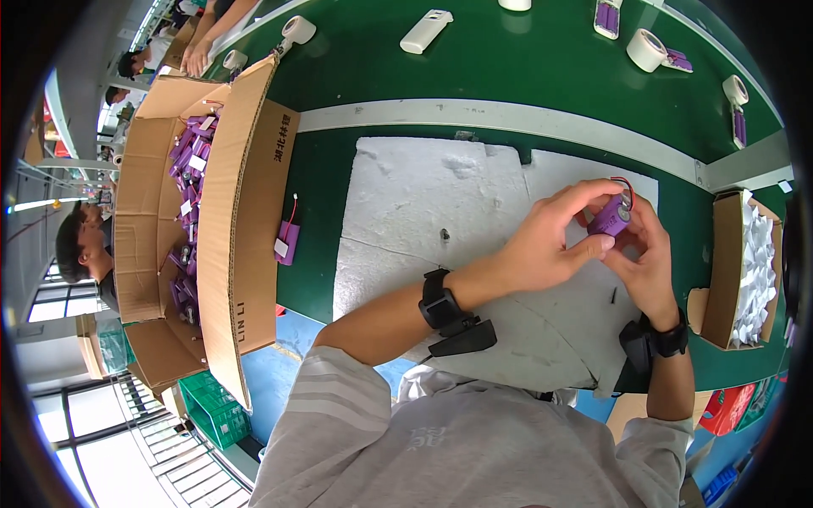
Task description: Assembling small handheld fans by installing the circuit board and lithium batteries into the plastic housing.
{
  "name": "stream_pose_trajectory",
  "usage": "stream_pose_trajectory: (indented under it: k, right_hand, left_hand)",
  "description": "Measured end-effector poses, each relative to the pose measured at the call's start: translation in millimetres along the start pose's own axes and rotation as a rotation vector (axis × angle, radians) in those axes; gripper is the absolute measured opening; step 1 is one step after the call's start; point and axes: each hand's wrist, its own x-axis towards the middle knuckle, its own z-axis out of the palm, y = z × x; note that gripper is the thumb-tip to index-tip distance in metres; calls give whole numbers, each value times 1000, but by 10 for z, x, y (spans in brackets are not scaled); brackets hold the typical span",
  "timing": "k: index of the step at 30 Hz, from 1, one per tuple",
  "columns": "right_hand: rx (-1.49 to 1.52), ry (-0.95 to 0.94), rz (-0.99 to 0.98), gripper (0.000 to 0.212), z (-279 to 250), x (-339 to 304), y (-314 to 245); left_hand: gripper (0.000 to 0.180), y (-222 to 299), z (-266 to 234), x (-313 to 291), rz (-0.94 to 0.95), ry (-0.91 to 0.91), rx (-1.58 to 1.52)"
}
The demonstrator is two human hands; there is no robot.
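Observation:
A purple cylindrical battery pack (611,217) with red and black wires is held up over the right part of the white foam board (423,212). My left hand (555,233) closes on it from the left, its thumb pressed against the lower side. From the right, my right hand (650,258) curls its fingers around the same pack; its exact contact points are partly hidden. Another purple battery pack (288,242) with a white label and a red wire lies on the green table, beside the large cardboard box (258,203).
Many purple battery packs (188,169) fill the cardboard box at left. A smaller carton (730,271) at right holds white pieces (756,271). Beyond a pale rail (508,118) stand white tape rolls (647,51) and a white device (426,31). A co-worker's hands (199,52) show at far left.

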Motion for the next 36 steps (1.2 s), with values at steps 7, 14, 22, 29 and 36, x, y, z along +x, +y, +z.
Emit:
stream_pose_trajectory:
  k: [7, 14, 22, 29, 36]
  right_hand:
    - [-33, 6, 8, 58, -2, -5, -31]
    - [-35, 6, 17, 56, -28, -4, -23]
    - [-117, -5, 20, 54, -4, 14, -62]
    - [-110, -49, 74, 51, -24, 12, -63]
    - [-88, -38, 72, 40, -39, 11, -52]
  left_hand:
    - [55, 43, 15, 6, -16, 45, 3]
    - [51, 18, 6, 24, -5, 44, 21]
    - [47, 10, -15, 21, -49, 60, 46]
    - [45, 7, -20, 30, -18, 71, 102]
    - [43, 4, -9, 25, -7, 68, 85]
